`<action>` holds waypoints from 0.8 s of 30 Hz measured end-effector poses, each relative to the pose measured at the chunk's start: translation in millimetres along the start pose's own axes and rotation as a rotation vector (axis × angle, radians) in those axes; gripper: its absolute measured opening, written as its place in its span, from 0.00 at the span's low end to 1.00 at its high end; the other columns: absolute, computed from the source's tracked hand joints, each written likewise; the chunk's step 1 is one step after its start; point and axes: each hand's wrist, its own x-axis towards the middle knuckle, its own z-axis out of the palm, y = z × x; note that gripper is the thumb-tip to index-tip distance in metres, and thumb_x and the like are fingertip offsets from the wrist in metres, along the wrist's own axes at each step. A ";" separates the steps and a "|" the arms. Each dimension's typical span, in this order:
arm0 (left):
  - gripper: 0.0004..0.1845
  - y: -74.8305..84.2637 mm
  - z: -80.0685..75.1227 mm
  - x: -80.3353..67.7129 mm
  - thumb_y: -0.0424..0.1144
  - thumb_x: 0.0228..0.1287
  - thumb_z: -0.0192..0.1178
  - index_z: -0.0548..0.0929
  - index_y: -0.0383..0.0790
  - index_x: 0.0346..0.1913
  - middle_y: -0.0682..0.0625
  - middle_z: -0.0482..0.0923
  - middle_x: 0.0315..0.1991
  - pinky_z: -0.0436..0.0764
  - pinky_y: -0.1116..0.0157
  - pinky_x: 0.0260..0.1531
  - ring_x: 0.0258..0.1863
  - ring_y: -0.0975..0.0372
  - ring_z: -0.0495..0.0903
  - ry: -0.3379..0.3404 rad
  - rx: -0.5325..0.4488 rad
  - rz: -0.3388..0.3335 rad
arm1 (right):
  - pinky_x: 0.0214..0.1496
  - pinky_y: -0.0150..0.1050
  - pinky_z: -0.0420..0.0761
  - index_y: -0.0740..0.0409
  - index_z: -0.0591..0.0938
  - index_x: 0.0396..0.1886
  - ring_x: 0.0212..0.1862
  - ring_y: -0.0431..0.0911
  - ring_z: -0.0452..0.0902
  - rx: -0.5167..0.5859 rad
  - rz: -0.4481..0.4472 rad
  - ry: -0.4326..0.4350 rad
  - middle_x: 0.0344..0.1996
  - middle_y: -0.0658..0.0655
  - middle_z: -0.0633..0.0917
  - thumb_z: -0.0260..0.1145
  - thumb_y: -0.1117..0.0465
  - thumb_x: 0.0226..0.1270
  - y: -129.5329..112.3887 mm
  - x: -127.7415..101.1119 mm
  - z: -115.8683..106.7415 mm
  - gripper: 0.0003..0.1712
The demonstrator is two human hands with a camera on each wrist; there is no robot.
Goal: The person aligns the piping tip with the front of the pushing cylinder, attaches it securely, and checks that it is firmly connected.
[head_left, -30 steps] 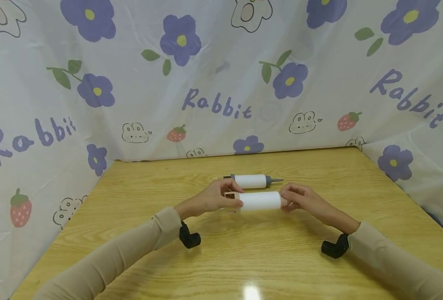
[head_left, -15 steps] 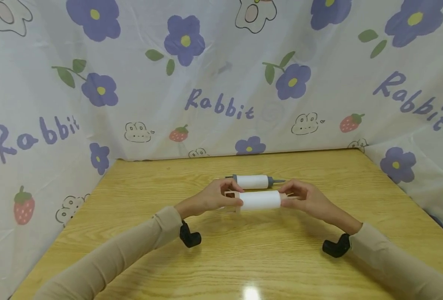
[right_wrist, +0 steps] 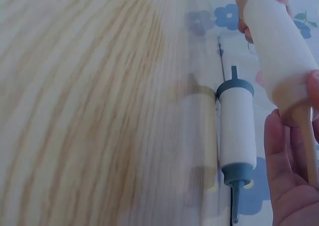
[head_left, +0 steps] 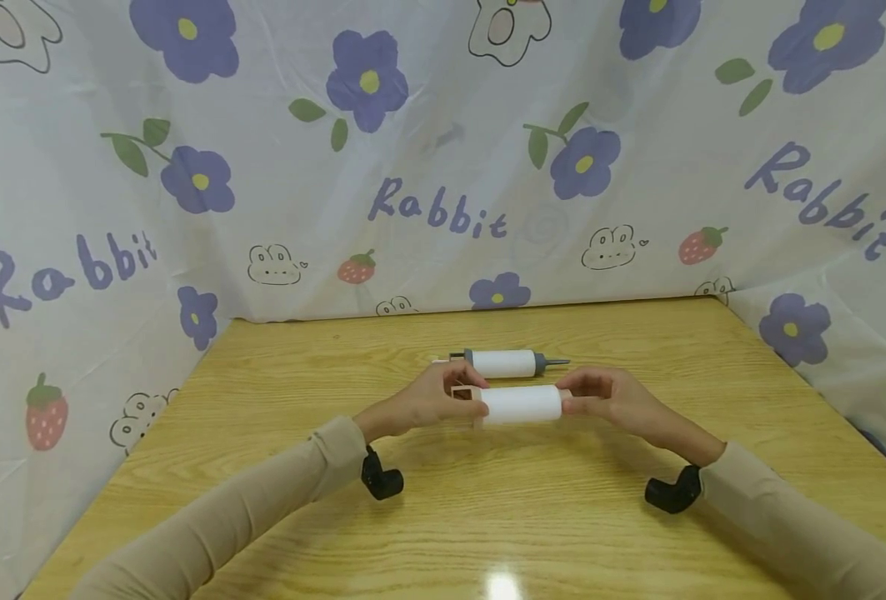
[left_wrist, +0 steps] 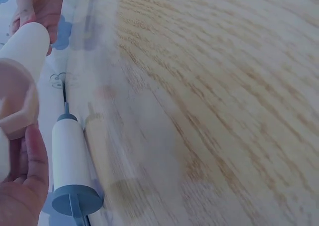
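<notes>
A balloon hand pump (head_left: 521,403) with a white barrel and beige ends is held level between my hands, a little above the table. My left hand (head_left: 427,402) grips its collar at the loop-handle end, thumb on the near side. At the other end, my right hand (head_left: 615,402) pinches the beige nozzle cap. The right wrist view shows the long beige nozzle (right_wrist: 308,146) running down over the right palm. Just behind lies a second pump (head_left: 504,363), white with grey ends, its grey nozzle pointing right.
The wood-grain table (head_left: 450,517) ends at a white curtain (head_left: 443,150) printed with purple flowers, rabbits and strawberries. It stands along the back and both sides. Black wrist cameras, such as the right one (head_left: 671,492), hang below the sleeves.
The right-hand fingers have shifted their hold at the nozzle end. The beige-ended pump has stayed nearly in place between both hands, and the grey-ended pump has not moved.
</notes>
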 end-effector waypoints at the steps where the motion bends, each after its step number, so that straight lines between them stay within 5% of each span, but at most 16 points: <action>1: 0.17 -0.2 -0.9 -0.3 0.46 0.52 0.65 0.76 0.47 0.44 0.51 0.71 0.50 0.74 0.62 0.49 0.49 0.60 0.75 0.002 -0.007 -0.002 | 0.46 0.46 0.78 0.58 0.77 0.48 0.44 0.45 0.78 0.006 0.010 0.011 0.45 0.59 0.79 0.65 0.56 0.56 -0.6 0.0 0.3 0.20; 10: 0.24 3.0 -4.0 -8.6 0.49 0.53 0.63 0.72 0.53 0.54 0.52 0.70 0.53 0.73 0.57 0.50 0.51 0.59 0.71 0.072 -0.039 -0.058 | 0.53 0.50 0.73 0.58 0.77 0.49 0.45 0.45 0.78 0.094 0.096 0.101 0.46 0.52 0.80 0.65 0.52 0.56 -4.6 -0.3 1.4 0.23; 19: 0.32 25.2 9.2 -33.2 0.37 0.50 0.66 0.65 0.46 0.59 0.46 0.69 0.51 0.75 0.57 0.41 0.46 0.52 0.71 0.117 0.241 0.116 | 0.50 0.48 0.76 0.64 0.75 0.50 0.43 0.45 0.79 0.161 0.095 0.071 0.41 0.51 0.81 0.64 0.56 0.58 -2.2 -2.2 1.1 0.22; 24: 0.30 28.3 14.1 -37.7 0.39 0.51 0.66 0.66 0.45 0.57 0.46 0.69 0.47 0.76 0.58 0.36 0.41 0.53 0.70 0.076 0.314 0.129 | 0.50 0.48 0.76 0.66 0.75 0.51 0.44 0.47 0.79 0.199 0.118 0.026 0.42 0.53 0.81 0.63 0.58 0.59 2.8 -3.9 5.2 0.22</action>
